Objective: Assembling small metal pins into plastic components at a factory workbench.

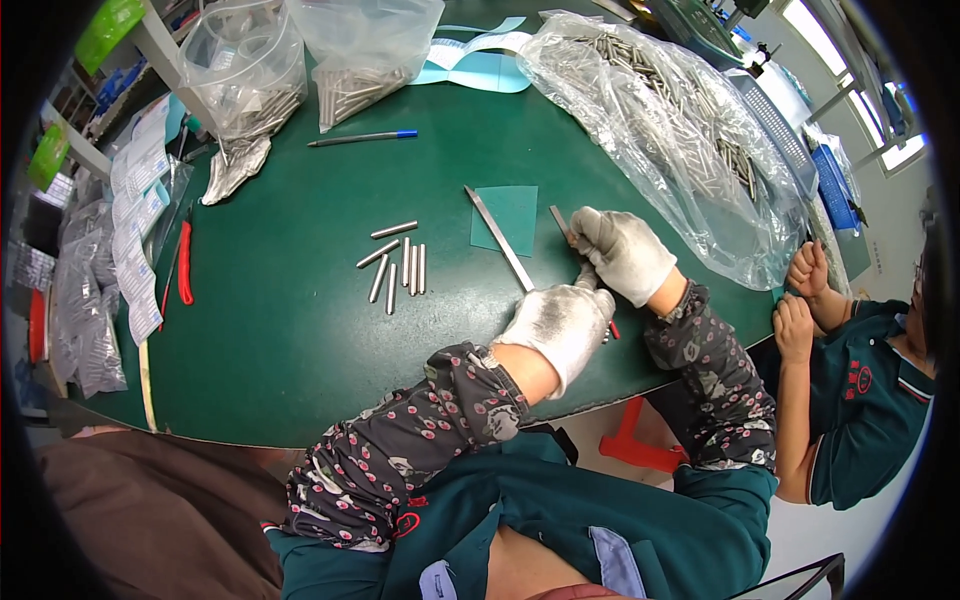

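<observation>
My left hand [560,328], in a soiled white glove, is closed around one end of a long narrow metal bar [499,238]. The bar slants away to the far left over a green square sheet [520,205]. My right hand [622,252], gloved as well, pinches a short flat metal strip [559,219] whose end sticks out past the fingers. Both hands are close together, with their fingertips almost meeting. What lies between them is hidden. By my left hand's near side a small red piece [614,329] shows. Several short metal pins [406,264] lie loose to the left.
A large clear bag of pins [690,120] covers the far right. Two more bags, a plastic tub [240,60] and a clear bag [365,75], stand at the far left. A pen [362,138] and red-handled pliers [185,262] lie nearby. A co-worker's hands [800,300] rest at the right edge.
</observation>
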The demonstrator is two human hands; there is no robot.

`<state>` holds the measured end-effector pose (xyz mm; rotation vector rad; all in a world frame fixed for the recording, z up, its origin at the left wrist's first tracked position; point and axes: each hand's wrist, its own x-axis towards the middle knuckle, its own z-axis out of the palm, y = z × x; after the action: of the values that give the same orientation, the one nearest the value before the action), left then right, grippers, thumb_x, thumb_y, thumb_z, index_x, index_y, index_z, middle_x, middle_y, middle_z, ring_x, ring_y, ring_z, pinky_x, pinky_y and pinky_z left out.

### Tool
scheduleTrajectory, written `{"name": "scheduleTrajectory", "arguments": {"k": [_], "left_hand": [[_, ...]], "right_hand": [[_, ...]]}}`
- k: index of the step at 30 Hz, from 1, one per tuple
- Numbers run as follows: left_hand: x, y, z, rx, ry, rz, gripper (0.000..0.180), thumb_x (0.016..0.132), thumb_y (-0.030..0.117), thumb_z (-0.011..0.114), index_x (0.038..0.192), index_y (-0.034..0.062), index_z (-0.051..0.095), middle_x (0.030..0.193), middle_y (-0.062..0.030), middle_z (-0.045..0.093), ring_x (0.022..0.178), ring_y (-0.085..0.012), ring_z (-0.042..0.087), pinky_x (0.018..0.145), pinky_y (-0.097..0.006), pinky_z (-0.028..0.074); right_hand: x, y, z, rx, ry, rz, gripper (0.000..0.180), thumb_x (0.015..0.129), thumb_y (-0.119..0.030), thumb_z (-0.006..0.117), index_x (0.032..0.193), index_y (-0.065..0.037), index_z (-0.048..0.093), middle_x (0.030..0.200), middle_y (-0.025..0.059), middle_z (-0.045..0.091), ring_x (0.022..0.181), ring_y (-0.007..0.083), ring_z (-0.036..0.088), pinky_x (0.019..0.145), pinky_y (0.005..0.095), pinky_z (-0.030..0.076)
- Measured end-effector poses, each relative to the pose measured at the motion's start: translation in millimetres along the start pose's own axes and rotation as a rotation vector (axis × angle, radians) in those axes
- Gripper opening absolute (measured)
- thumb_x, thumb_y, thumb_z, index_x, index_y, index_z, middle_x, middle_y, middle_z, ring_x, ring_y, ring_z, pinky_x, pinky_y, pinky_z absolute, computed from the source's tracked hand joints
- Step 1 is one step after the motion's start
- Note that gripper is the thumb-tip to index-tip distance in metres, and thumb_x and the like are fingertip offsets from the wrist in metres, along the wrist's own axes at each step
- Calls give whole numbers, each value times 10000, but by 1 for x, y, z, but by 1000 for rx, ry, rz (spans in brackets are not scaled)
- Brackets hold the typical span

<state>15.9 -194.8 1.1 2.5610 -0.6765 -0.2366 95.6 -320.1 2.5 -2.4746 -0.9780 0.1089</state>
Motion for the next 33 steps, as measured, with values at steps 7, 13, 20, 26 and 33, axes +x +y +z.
{"name": "scheduleTrajectory", "arguments": {"k": [7,13,20,26,33], "left_hand": [[-1,-4,0,-26,26,27,109,721,93,504,815,44,527,942,-149,544,776,-279,586,618,-380,478],[-2,3,-4,15,-11,-30,100,720,95,512,804,46,532,955,-140,543,784,-274,586,620,-380,481],[-1,3,1,34,18,-2,105,722,104,515,809,48,535,963,-145,542,784,-277,585,620,-381,480],[0,4,-1,6,-17,-18,104,721,100,513,808,47,537,959,-147,542,782,-277,585,622,-382,478],[1,3,-3,-7,-10,-21,104,718,90,509,807,42,535,953,-141,541,784,-274,585,626,-382,478]], "right_hand": [[6,-1,1,-4,53,-10,66,746,-111,499,767,-60,462,658,122,541,666,317,532,552,381,404],[7,-5,-2,24,39,-1,54,766,-112,475,761,-60,462,654,119,538,639,322,528,542,376,404],[3,0,0,58,66,-1,59,759,-111,481,777,-57,467,655,116,543,635,316,533,543,373,411],[3,0,0,62,34,-1,59,749,-89,481,797,-59,467,669,112,549,641,311,536,559,367,417],[-2,-2,-2,15,-50,46,81,727,-75,495,801,-61,465,684,108,551,668,308,540,568,370,415]]}}
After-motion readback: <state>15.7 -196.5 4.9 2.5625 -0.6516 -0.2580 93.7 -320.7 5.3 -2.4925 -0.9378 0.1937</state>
